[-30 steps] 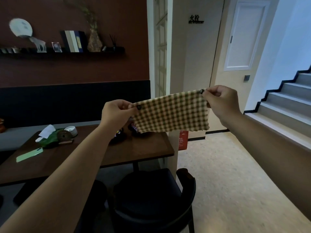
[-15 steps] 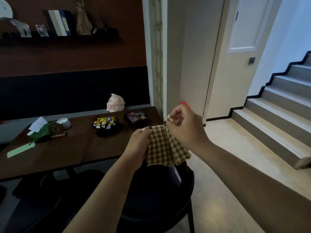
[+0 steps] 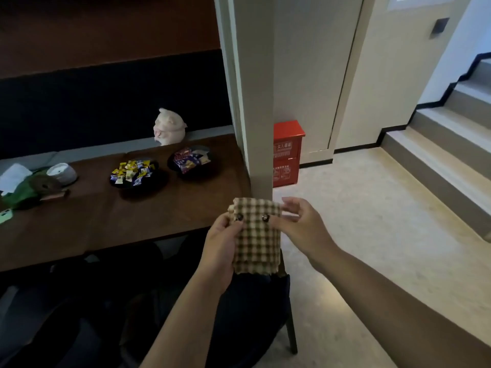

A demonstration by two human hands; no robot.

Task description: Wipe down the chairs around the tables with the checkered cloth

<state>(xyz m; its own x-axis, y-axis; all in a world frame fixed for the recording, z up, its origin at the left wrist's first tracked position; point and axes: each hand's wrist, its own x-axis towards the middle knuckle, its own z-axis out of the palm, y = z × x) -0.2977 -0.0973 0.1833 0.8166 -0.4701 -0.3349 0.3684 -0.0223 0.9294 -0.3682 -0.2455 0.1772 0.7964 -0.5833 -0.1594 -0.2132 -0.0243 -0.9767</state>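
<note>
Now, with my left hand and right hand both pinching the folded checkered cloth, I'd square it into a flat pad before wiping the dark chair below.

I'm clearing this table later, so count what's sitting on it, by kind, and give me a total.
Snack plates: 2
Tissue holder, green: 1
Small round white dish: 1
Phone at the left edge: 1
Total: 5

Cloth brown-cream checkered; cabinet red; table dark brown.
</note>
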